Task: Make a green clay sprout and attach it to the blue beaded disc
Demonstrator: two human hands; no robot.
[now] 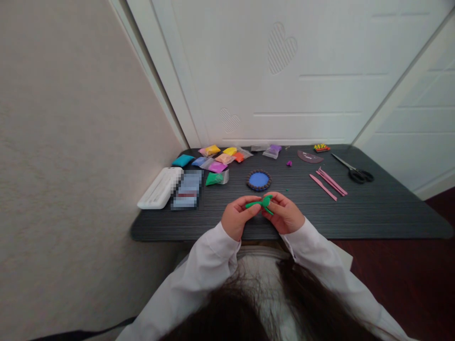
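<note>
Between my two hands is a small green clay piece (266,202), a thin stem with leaf-like ends. My left hand (237,215) pinches the stem at its left end. Thumb and fingers of my right hand (286,215) close on the leafy end. Just beyond my fingers lies a round blue clay disc (259,180) with a dark brown beaded rim. A tiny green crumb (287,190) rests to its right, and a small purple clay lump (289,163) sits farther back.
Packets of coloured clay (217,166) lie at the back left, beside a white case (161,188) and a blurred-out flat item (187,190). To the right are pink modelling tools (330,182), scissors (355,173), a brown half-round piece (310,157) and a red-yellow item (322,148). Walls border the dark table (373,218).
</note>
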